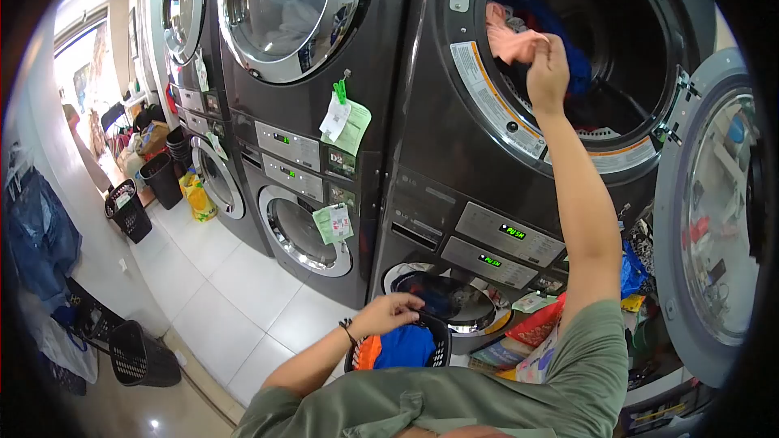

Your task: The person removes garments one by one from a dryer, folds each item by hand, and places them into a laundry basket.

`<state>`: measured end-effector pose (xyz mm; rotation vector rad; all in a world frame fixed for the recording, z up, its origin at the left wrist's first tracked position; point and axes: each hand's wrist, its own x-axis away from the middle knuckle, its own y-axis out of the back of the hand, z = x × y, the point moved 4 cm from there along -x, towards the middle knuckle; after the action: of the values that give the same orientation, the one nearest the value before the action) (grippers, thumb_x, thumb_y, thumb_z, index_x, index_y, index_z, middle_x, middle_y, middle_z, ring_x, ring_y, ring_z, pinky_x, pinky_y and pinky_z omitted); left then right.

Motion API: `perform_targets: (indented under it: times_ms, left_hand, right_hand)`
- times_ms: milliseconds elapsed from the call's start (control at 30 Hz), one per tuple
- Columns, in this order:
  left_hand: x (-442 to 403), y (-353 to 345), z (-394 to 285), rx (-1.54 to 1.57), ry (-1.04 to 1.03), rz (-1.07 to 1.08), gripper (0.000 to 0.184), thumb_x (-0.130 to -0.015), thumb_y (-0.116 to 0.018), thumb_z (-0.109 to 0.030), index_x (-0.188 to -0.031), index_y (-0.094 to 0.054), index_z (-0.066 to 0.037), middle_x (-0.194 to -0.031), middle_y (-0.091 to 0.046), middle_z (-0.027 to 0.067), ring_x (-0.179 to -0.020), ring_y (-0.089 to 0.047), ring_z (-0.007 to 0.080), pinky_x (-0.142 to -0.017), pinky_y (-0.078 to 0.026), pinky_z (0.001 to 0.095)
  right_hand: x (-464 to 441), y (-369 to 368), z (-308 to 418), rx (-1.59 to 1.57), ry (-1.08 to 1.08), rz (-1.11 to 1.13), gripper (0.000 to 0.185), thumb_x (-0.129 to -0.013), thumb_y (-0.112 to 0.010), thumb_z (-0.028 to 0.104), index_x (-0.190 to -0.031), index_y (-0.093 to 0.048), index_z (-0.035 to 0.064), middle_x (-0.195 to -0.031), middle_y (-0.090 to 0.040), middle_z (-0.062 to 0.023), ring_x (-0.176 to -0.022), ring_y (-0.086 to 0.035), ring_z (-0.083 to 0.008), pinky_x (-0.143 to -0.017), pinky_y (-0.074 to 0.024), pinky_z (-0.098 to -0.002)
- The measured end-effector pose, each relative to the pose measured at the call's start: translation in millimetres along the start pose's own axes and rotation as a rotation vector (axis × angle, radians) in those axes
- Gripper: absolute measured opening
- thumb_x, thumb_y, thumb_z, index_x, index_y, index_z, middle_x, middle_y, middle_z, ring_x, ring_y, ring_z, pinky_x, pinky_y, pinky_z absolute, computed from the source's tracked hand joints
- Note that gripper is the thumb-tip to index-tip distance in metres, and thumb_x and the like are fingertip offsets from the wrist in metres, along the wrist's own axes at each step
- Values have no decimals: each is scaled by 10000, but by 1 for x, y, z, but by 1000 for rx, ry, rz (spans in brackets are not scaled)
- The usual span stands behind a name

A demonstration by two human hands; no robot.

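My right hand [548, 75] reaches up into the drum opening of the upper machine, closed on a peach-coloured garment [510, 39]. Part of that garment hangs toward dark and blue clothes [574, 69] inside the drum. Low in front of my body, my left hand [391, 313] hovers over the rim of a black plastic basket [443, 344]. Its fingers are loosely bent with the thumb apart, and nothing shows between them. Blue cloth [410, 345] and orange cloth [369, 352] lie in the basket. The round glass door [714, 219] hangs open to the right.
Stacked dark machines stand to the left, one with papers [349, 123] clipped on. Below the drum is a panel [511, 233] reading PUSH and an open lower door [442, 300]. Bags [527, 341] sit at lower right. More baskets [144, 354] stand on the tiled floor [215, 280].
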<state>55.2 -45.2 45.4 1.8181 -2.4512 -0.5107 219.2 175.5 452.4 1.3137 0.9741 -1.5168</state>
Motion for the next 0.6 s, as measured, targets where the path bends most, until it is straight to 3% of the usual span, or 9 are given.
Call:
perform_targets:
  times_ms: [100, 167, 267, 333, 400, 433, 500, 567, 600]
  left_hand:
    - [-18, 28, -59, -263, -234, -119, 360, -821, -714, -182, -1151, -634, -65, -1004, -661, 112, -909, -643, 215, -821, -502, 321]
    - [-33, 39, -104, -380, -540, -263, 532, -803, -702, -138, -1279, -495, -21, -1221, -543, 167, -1106, -543, 302, -940, -449, 375]
    - [-46, 33, -156, -453, -687, -616, 679, -738, -743, -169, -1330, -434, -49, -1293, -476, 188, -1206, -441, 381, -1022, -363, 432]
    - [-60, 27, -178, -521, -872, -547, 640, -692, -747, -199, -1264, -497, -54, -1243, -513, 167, -1166, -473, 364, -957, -394, 422]
    - [-71, 19, -184, -686, -948, -249, 600, -650, -745, -234, -1189, -550, -57, -1192, -546, 144, -1136, -496, 344, -893, -413, 406]
    - [-72, 10, -184, -735, -1192, -242, 527, -624, -716, -272, -1088, -589, -57, -1120, -577, 114, -1091, -526, 307, -821, -413, 373]
    - [-68, -14, -161, -704, -893, 286, 457, -675, -693, -230, -1081, -581, -51, -1118, -582, 122, -1074, -539, 301, -850, -424, 409]
    - [-51, -31, -130, -454, -544, 380, 400, -726, -665, -184, -1083, -570, -30, -1119, -589, 137, -994, -573, 331, -850, -456, 443]
    - [-45, -33, -121, -371, -590, 299, 395, -756, -647, -177, -1112, -559, -28, -1102, -598, 129, -986, -587, 315, -848, -466, 424]
  right_hand:
    - [49, 32, 34, -198, -99, 79, 231, -1003, -454, 207, -865, -534, 40, -732, -488, -27, -670, -460, -110, -610, -384, -260]
    - [94, 49, 80, -167, -21, 208, 229, -1008, -443, 192, -856, -532, 44, -668, -446, 8, -622, -425, -70, -569, -350, -227]
    - [151, 77, 104, -239, -386, 430, 194, -994, -463, 166, -874, -550, 41, -563, -437, 27, -511, -427, -65, -484, -348, -242]
    - [182, 92, 130, -187, -524, 645, 122, -950, -490, 111, -911, -576, 33, -565, -486, -21, -504, -495, -94, -482, -391, -262]
    - [203, 102, 162, -295, -442, 927, 86, -902, -531, 79, -942, -599, 45, -699, -600, -108, -621, -630, -232, -579, -485, -331]
    - [206, 109, 178, -240, -252, 962, 97, -903, -536, 73, -957, -610, 45, -806, -635, -133, -737, -658, -248, -643, -504, -324]
    - [217, 121, 182, -324, -367, 975, 108, -923, -529, 78, -971, -615, 34, -888, -657, -127, -805, -659, -208, -689, -502, -306]
    - [229, 134, 176, -305, -594, 914, 111, -934, -523, 80, -971, -613, 25, -903, -669, -120, -811, -656, -182, -694, -497, -298]
    - [231, 135, 171, -218, -679, 888, 120, -949, -527, 105, -967, -607, 18, -864, -657, -65, -794, -620, -118, -708, -480, -263]
